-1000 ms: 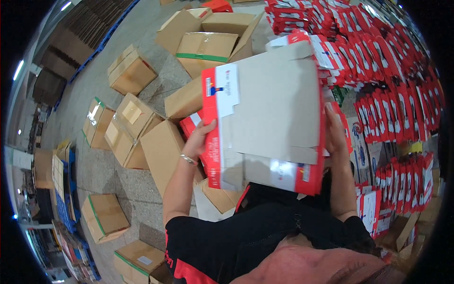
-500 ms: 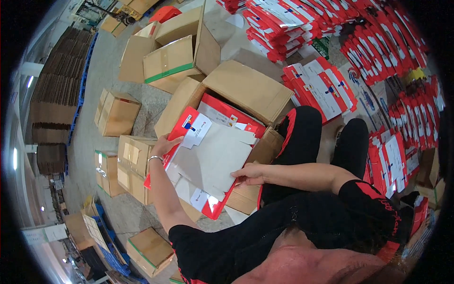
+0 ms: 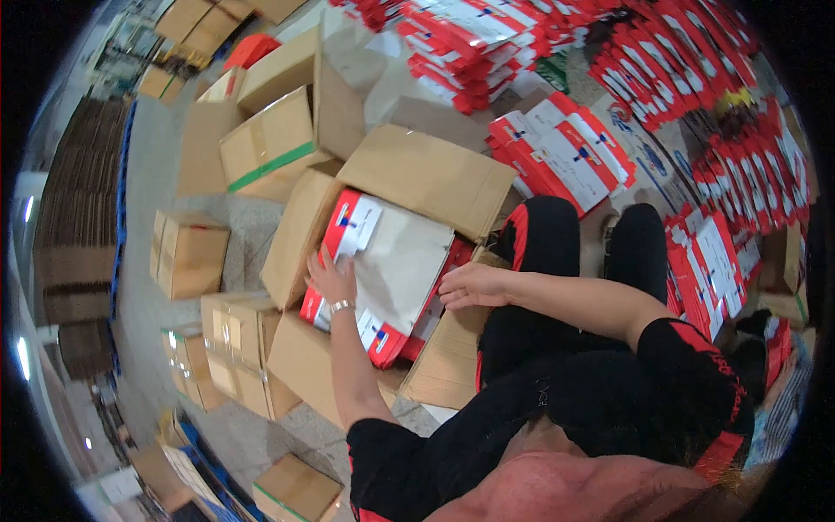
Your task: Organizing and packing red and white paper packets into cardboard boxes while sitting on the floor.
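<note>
A flat red and white printed carton point(image 3: 396, 270) with a plain grey-white middle lies inside an open brown cardboard box point(image 3: 430, 178), on top of other red and white pieces. My left hand point(image 3: 332, 278) rests with spread fingers on the red left edge of this flat carton. At the box's right side my right hand point(image 3: 474, 287) is open, its fingers stretched toward the carton's right edge. Whether those fingertips touch the carton, I cannot tell. All four sides of the box have their flaps folded outward, and the lower stack is mostly hidden.
A stack of red and white flat cartons point(image 3: 565, 152) lies beyond my knees, with taller piles point(image 3: 474, 35) behind it. More piles point(image 3: 709, 270) stand at the right. Closed brown boxes point(image 3: 191, 252) and another open box point(image 3: 270, 143) are on the floor at left.
The flat carton has gone down into the box from a tilted hold above it. My right hand has let go of its edge, and my left hand's grip has opened.
</note>
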Demonstrator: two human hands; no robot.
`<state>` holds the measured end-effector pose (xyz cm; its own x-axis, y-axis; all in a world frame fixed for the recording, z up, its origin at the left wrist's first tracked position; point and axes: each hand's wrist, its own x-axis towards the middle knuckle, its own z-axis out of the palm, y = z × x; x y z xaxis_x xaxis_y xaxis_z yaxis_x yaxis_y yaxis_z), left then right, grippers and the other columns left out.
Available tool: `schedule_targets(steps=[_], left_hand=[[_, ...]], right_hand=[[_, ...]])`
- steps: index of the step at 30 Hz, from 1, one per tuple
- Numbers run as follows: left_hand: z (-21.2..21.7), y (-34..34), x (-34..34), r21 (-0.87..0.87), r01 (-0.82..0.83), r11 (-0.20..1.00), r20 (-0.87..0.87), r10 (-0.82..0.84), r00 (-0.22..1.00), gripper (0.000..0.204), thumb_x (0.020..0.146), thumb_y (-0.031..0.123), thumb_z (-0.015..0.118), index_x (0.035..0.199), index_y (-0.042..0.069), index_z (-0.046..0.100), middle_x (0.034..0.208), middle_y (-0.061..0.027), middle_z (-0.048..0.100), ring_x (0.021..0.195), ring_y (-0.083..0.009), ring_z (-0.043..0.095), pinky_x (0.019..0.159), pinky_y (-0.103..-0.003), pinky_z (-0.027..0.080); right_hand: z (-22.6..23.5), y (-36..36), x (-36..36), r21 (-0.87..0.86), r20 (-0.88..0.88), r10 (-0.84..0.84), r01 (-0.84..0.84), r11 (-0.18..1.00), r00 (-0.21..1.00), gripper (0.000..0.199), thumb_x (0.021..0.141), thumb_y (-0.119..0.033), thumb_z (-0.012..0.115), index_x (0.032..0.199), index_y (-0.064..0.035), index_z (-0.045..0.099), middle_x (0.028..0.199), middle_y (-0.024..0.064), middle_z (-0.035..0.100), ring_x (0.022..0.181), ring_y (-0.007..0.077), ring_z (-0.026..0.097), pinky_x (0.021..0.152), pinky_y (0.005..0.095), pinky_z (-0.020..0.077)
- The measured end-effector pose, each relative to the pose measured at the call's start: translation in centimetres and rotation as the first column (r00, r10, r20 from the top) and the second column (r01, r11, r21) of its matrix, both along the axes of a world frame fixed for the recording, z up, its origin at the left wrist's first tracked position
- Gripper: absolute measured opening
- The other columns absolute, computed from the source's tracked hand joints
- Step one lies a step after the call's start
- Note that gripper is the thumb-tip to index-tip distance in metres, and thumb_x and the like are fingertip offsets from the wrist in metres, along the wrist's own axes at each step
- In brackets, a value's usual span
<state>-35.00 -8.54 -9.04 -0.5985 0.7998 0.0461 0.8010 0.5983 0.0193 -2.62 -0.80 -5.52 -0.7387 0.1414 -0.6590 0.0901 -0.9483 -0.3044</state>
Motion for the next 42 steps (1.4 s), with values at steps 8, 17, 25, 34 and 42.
schedule_targets(steps=[8,17,25,34,42], left_hand=[[-4.1,-5.9,1.5,-0.238,-0.093,0.967,0.061,0.11,0.992,0.068,0.09,0.043,0.053,0.148,0.02,0.026,0.156,-0.015,0.009,0.144,-0.0343,0.009,0.107,-0.066,0.015],[1.1,-0.7,9.2,0.372,-0.067,0.926,0.305,-0.054,0.951,0.06,0.079,0.011,0.069,0.133,0.001,0.044,0.15,-0.0211,0.019,0.134,-0.0395,0.028,0.111,-0.046,0.024],[6.9,6.0,16.7,0.58,0.31,0.754,0.272,-0.537,0.799,0.044,0.079,0.004,0.064,0.122,-0.003,0.052,0.149,-0.0208,0.021,0.136,-0.0386,0.027,0.11,-0.045,0.028],[10.0,13.3,24.2,0.658,0.515,0.549,0.248,-0.804,0.54,0.041,0.077,0.0,0.065,0.118,0.002,0.055,0.147,-0.0202,0.026,0.131,-0.0384,0.035,0.107,-0.045,0.032],[13.7,36.5,33.3,0.671,0.64,0.374,0.286,-0.927,0.242,0.034,0.082,0.002,0.062,0.115,0.001,0.056,0.138,-0.0177,0.041,0.125,-0.0336,0.044,0.102,-0.042,0.038]], right_hand=[[8.4,6.0,12.7,0.378,-0.268,0.158,-0.047,0.925,0.95,0.042,0.097,-0.017,0.052,0.135,-0.002,0.043,0.126,0.0133,0.057,0.108,0.0209,0.06,0.091,0.035,0.0495],[9.3,8.2,27.1,0.921,0.384,-0.414,-0.312,0.232,0.825,0.039,0.09,-0.017,0.059,0.122,0.0039,0.053,0.107,0.0115,0.065,0.101,0.0168,0.061,0.088,0.03,0.048],[10.5,4.8,34.0,0.842,0.469,-0.664,-0.52,0.14,0.582,0.037,0.085,-0.022,0.061,0.117,-0.0027,0.057,0.111,0.0179,0.062,0.107,0.0321,0.058,0.093,0.0412,0.0458],[9.7,4.3,35.1,0.697,0.467,-0.702,-0.712,-0.082,0.538,0.035,0.083,-0.031,0.063,0.11,-0.0077,0.061,0.108,0.0103,0.058,0.11,0.0271,0.051,0.09,0.0434,0.0402],[10.4,7.5,35.6,0.649,0.538,-0.499,-0.712,-0.269,0.679,0.02,0.077,-0.024,0.066,0.094,-0.0122,0.064,0.093,0.0055,0.061,0.096,0.0222,0.057,0.091,0.04,0.0405]])
